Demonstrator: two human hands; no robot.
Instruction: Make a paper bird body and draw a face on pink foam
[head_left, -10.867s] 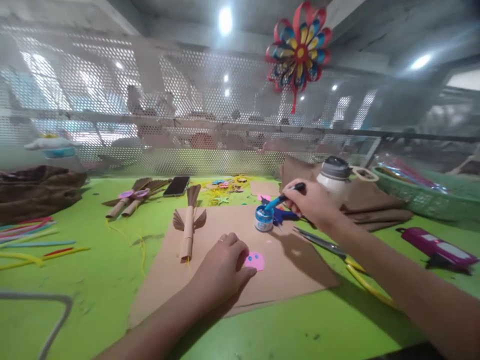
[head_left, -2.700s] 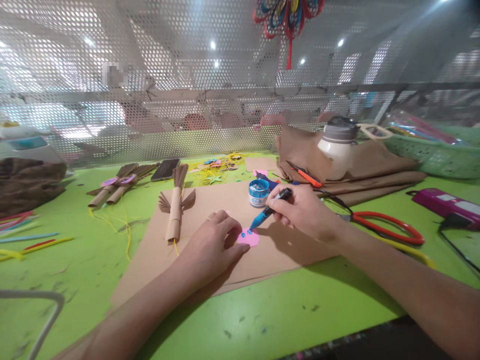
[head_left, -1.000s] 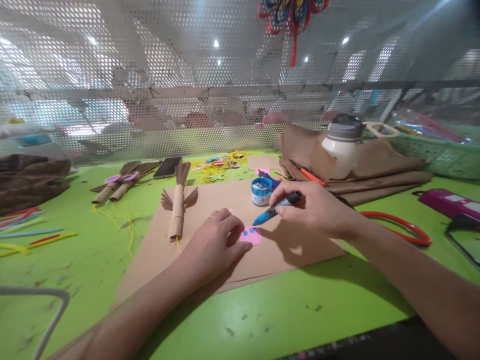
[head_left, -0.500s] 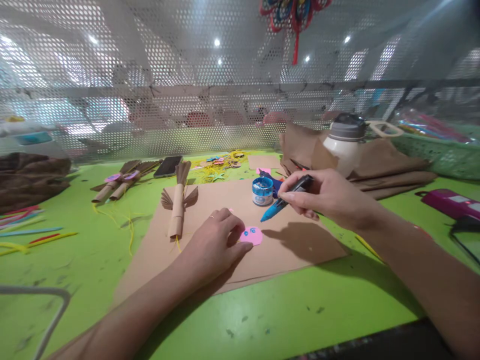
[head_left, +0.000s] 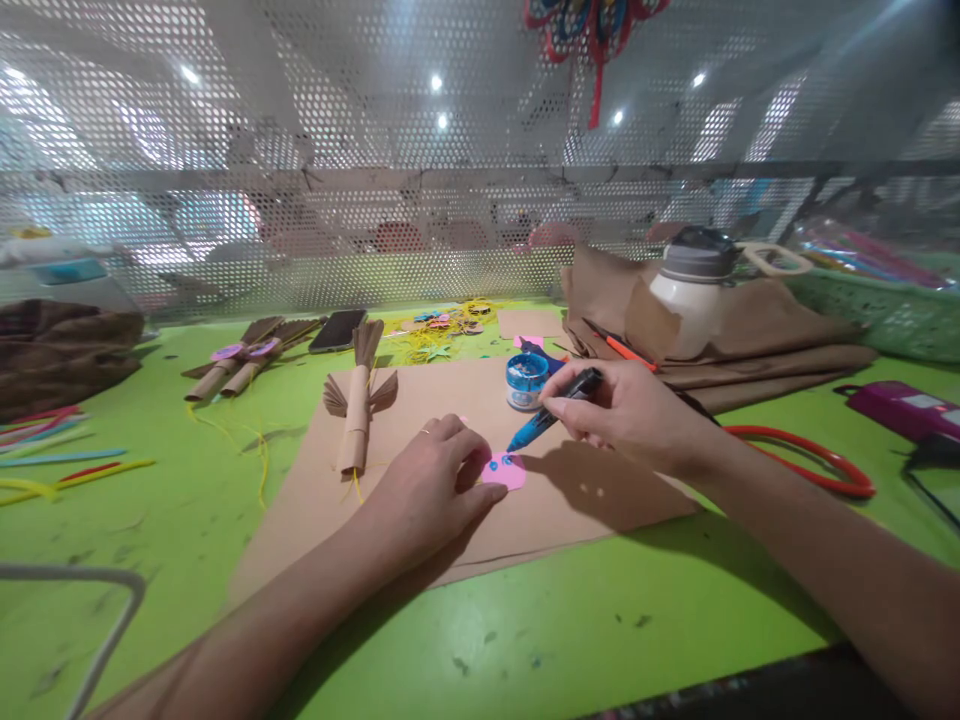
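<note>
My right hand (head_left: 611, 410) grips a blue marker (head_left: 536, 427), its tip at the top edge of a small pink paper piece (head_left: 510, 477) that bears two blue eye-like marks. My left hand (head_left: 435, 475) has its thumb and fingers closed on the left side of the pink piece, pressing it on a brown paper sheet (head_left: 450, 540). Behind the marker stands an open blue-rimmed jar (head_left: 526, 382). Left of my left hand lies a rolled brown paper figure (head_left: 358, 420) with fanned pieces and yellow string.
Two similar rolled figures (head_left: 232, 370) and a phone (head_left: 337, 331) lie at the back left. Coloured strips (head_left: 60, 462) are at far left. Orange-handled scissors (head_left: 840, 487), brown paper, a white bottle (head_left: 690, 290) and a green basket (head_left: 892, 310) occupy the right.
My right hand has moved left and slightly down, bringing the marker tip to the pink piece. The orange handles beside my right arm now show. My left hand stays in place.
</note>
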